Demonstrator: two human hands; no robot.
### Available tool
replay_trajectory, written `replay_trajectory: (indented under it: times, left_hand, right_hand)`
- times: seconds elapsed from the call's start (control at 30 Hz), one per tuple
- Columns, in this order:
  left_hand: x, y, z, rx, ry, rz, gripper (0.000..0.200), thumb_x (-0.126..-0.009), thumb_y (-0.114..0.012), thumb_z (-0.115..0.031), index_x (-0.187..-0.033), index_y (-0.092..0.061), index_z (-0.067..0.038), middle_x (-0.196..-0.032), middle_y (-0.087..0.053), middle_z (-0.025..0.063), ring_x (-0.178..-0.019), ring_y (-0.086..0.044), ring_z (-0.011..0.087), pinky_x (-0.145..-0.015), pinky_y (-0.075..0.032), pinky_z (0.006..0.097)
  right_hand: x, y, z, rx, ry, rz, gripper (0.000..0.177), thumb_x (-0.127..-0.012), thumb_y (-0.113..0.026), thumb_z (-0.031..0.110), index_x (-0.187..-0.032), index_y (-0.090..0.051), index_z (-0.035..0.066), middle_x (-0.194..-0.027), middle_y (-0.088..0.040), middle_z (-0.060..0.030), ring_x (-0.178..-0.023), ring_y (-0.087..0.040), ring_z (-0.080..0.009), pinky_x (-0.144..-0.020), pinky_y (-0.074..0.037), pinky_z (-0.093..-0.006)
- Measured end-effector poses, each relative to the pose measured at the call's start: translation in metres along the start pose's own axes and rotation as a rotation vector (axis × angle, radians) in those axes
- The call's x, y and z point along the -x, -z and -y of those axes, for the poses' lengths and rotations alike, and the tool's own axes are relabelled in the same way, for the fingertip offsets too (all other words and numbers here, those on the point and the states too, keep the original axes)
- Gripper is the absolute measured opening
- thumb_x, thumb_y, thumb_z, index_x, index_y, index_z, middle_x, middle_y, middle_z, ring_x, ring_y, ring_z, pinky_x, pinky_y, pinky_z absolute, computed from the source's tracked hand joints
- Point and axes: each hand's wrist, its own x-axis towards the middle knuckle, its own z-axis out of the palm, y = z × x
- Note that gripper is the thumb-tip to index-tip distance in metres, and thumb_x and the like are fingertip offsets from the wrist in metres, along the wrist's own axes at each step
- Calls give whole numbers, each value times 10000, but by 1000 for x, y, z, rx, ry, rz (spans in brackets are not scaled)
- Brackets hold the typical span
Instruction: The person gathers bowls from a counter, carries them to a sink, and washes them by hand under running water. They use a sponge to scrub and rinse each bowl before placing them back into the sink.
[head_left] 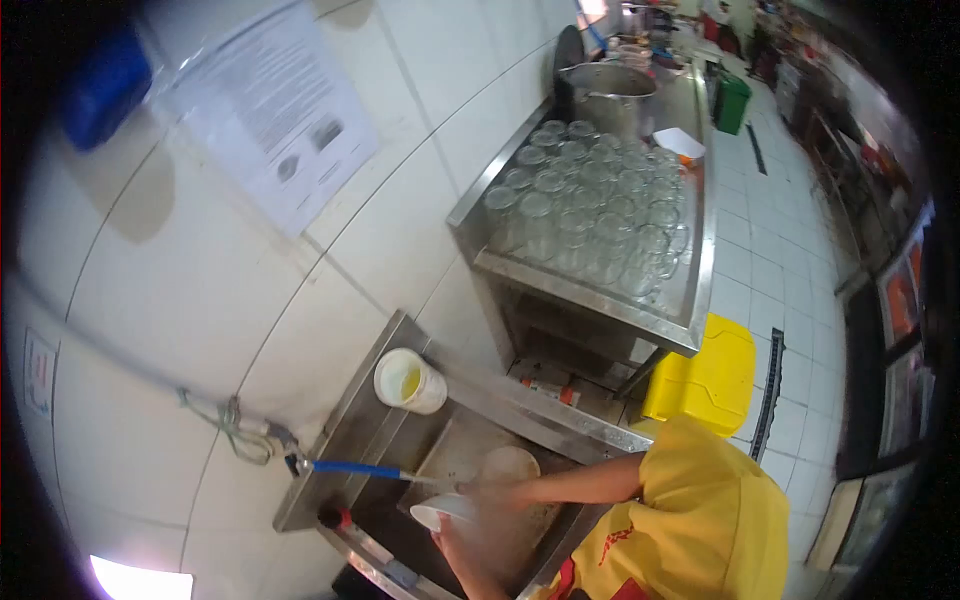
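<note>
View from above a steel sink (452,447) set against a white tiled wall, with the person's yellow shirt at the lower right. The left hand (457,537) comes up from the bottom edge, and its fingers seem closed on the rim of a white bowl (438,512), which sits low over the basin. The right hand (492,490) reaches in from the shirt side and meets the bowl near the nozzle of a blue hose (355,468). It is smeared by motion, so it is not possible to tell whether it is open or gripping. A pale round dish (510,462) lies in the basin just beyond it.

The work looks like rinsing or scrubbing the bowl under the hose. The next move probably needs a firm hold on the wet rim and somewhere to set the bowl down.

On the sink ledge stands a white tub of yellow liquid (408,382). Further along the wall, a steel counter (600,305) is crowded with upturned glass mugs (590,200), and a large stockpot (610,95) stands behind them. A yellow bin (705,380) stands on the floor beside the counter, and a printed notice (270,100) hangs on the wall
</note>
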Motion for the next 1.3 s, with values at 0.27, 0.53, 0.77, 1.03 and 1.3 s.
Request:
replay_trajectory:
  times: [0.27,0.53,0.77,1.03,1.3]
  left_hand:
    - [-4,26,18,-69,2,-81,358,-788,-675,-195,-1076,-533,-36,-990,-593,64,-905,-577,197,-764,-485,359]
    - [-16,50,52,140,131,-475,416,-826,-614,-128,-1193,-466,2,-1072,-572,110,-936,-571,251,-809,-468,367]
    - [-11,109,89,-716,119,-883,434,-789,-647,-191,-1084,-515,97,-1032,-583,216,-897,-587,318,-788,-462,396]
    - [-3,126,115,-933,191,-472,300,-781,-626,-233,-923,-629,31,-849,-635,218,-832,-614,353,-724,-458,418]
    - [-30,68,111,-1405,-238,-253,287,-802,-568,-173,-1027,-530,0,-1073,-535,192,-1026,-489,368,-840,-377,446]
  right_hand:
    - [-13,-6,7,-42,-42,-248,501,-887,-416,503,-1119,-538,75,-1050,-578,-47,-920,-533,-156,-840,-411,-304]
    - [-12,27,-82,796,96,-791,499,-910,-421,413,-949,-583,-58,-843,-630,-149,-852,-586,-275,-733,-419,-362]
    - [1,44,-21,439,-41,-593,457,-840,-548,424,-951,-546,-19,-819,-614,-121,-781,-602,-236,-695,-459,-349]
    - [7,54,44,259,95,-564,416,-840,-598,278,-1110,-487,-18,-955,-609,-122,-840,-596,-212,-785,-456,-338]
    - [51,74,8,72,35,-702,132,-805,-590,178,-798,-544,54,-748,-606,-106,-639,-609,-202,-638,-522,-379]
